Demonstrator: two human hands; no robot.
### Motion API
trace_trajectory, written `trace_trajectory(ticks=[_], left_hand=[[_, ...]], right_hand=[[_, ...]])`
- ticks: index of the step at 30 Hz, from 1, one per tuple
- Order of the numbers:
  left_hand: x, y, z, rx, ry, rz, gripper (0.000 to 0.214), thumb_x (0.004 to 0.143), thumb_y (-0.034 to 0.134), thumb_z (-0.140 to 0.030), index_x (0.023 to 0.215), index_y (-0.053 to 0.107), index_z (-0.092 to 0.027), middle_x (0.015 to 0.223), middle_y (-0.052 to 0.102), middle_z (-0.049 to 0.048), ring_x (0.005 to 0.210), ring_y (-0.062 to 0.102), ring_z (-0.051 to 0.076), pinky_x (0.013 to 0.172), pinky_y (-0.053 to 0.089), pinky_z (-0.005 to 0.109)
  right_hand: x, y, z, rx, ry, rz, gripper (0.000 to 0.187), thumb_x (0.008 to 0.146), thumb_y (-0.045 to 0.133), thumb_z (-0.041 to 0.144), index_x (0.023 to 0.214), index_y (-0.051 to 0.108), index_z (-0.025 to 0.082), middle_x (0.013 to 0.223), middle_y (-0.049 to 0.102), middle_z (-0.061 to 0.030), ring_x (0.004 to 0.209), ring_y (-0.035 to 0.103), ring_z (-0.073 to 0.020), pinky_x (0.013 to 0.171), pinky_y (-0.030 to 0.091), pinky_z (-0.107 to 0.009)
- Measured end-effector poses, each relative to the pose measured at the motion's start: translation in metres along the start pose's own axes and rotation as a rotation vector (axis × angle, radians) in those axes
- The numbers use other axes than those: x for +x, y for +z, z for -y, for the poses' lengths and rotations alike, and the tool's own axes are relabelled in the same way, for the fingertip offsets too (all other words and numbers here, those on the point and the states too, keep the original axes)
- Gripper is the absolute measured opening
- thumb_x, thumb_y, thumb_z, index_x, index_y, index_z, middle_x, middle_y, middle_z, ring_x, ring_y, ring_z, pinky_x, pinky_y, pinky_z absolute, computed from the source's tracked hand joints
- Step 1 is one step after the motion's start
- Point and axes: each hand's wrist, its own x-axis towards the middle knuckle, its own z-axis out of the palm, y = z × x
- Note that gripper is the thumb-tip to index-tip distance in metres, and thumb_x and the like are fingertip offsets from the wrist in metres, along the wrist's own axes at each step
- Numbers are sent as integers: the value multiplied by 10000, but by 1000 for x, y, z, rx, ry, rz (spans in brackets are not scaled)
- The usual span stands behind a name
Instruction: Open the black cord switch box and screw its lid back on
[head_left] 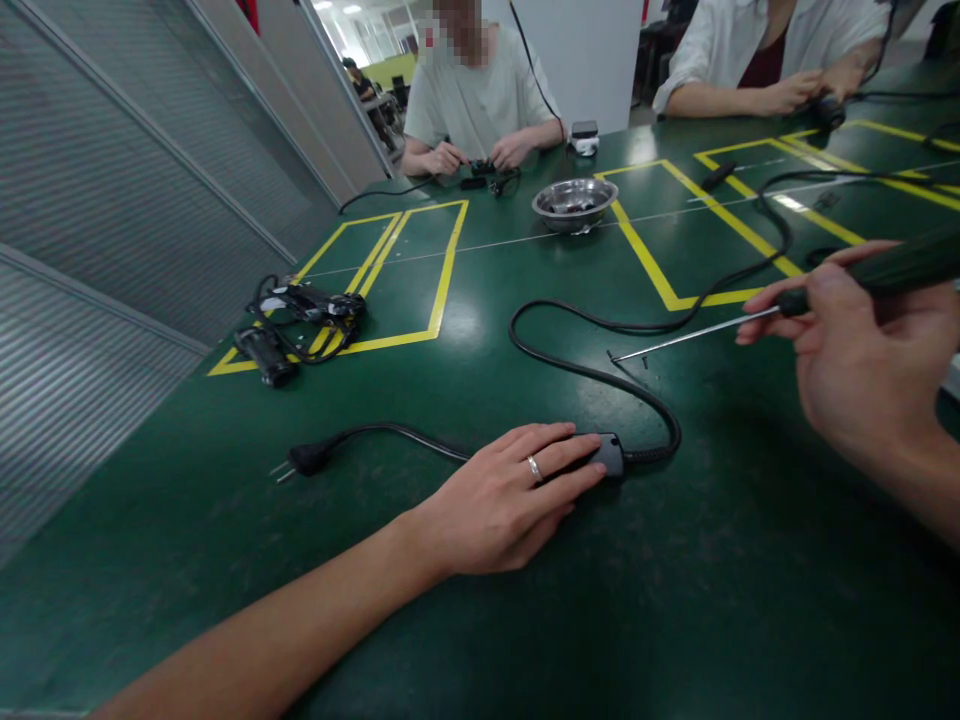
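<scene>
My left hand (510, 490), with a ring on one finger, lies over a small dark in-line cord box (612, 456) and grips it against the table; most of the box is hidden. From the box a black cable (420, 436) runs left to a two-pin plug (307, 459). A thicker cord curls away on the other side. My right hand (862, 350) is closed round the dark handle of a screwdriver (697, 334). Its shaft points left, and the tip meets a small screw (612, 357) on the table. Another small screw (645, 362) lies close beside it.
A steel bowl (574, 192) with small parts stands farther back. On the left lies a bundled black cable (300, 310) with a dark cylindrical piece (265, 356). Yellow tape (446, 270) marks the green table (225, 560). Two people (480, 90) handle parts across the table.
</scene>
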Motion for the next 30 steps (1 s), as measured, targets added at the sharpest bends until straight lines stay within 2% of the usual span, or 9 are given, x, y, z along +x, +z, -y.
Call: trace_trajectory(ticks=[3,6,11,15,19,25,30], left_hand=[[3,-1,0,45,-8,40,486,922,464,-135,1404,434,-191,1501,420,77,1356,408,262,1078,441,452],[8,-3,-1,99,-13,77,509,926,431,-113,1428,407,-201,1516,401,64,1335,424,262,1067,448,438],[12,-3,-2,129,-10,79,492,930,423,-127,1419,415,-184,1505,414,78,1311,443,259,1056,452,420],[12,-2,-2,154,-5,75,484,928,436,-140,1410,424,-180,1483,436,95,1297,453,264,1039,460,427],[12,-2,-2,155,1,87,480,936,422,-144,1415,422,-174,1499,419,87,1295,446,274,1042,453,437],[12,-1,-1,148,1,70,470,944,429,-147,1413,421,-182,1487,431,98,1303,448,270,1029,465,436],[11,0,-2,157,-1,51,471,942,437,-148,1411,425,-187,1485,437,91,1319,440,267,1059,448,426]], right_hand=[[1,1,2,36,-11,-26,125,722,619,196,826,549,192,555,553,43,534,639,-190,433,525,-320],[3,0,6,95,35,-65,46,733,555,178,754,525,205,496,516,46,460,585,-183,366,468,-299],[4,-1,16,156,229,-106,71,732,515,162,676,506,205,441,436,44,408,520,-165,323,398,-272],[1,0,17,162,337,-119,56,748,508,190,696,528,194,438,475,20,396,492,-156,313,365,-255],[-1,2,13,149,257,-135,47,748,530,181,705,513,189,468,495,29,411,523,-151,345,424,-267],[-4,2,7,96,104,-92,56,758,554,153,782,518,188,494,534,34,460,589,-176,382,489,-287],[-8,1,2,44,90,-20,110,751,594,181,833,523,204,546,568,46,538,636,-191,415,528,-308]])
